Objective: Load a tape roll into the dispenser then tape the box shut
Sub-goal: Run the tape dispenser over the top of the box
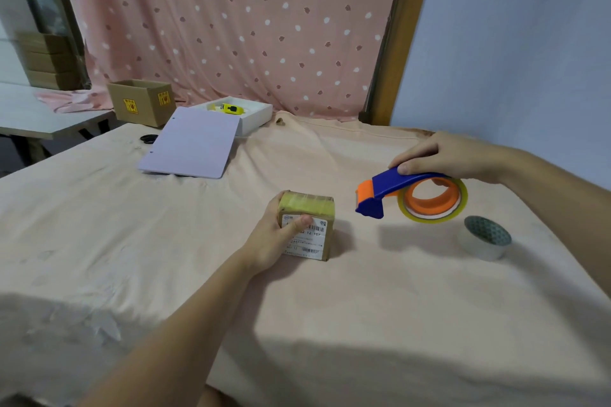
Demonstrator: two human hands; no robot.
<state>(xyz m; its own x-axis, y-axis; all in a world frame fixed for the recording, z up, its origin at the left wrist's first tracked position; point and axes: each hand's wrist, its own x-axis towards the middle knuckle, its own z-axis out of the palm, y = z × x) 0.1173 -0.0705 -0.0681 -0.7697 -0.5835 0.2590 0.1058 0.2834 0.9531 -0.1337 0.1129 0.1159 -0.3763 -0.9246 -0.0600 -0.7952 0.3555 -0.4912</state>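
A small brown cardboard box [314, 208] with a white shipping label stands in the middle of the cloth-covered table, with shiny tape across its top. My left hand [274, 238] grips its left side, thumb on the label. To the right, my right hand [453, 158] holds a blue and orange tape dispenser [386, 192] just above the table, its cutter end pointing at the box. A yellowish clear tape roll [459, 208] sits on the dispenser's orange hub.
A second tape roll [486, 238] lies on the cloth at the right. At the back stand a lilac board [191, 145], a white tray [254, 119] holding a yellow item, and an open cardboard box [142, 102]. A polka-dot curtain hangs behind.
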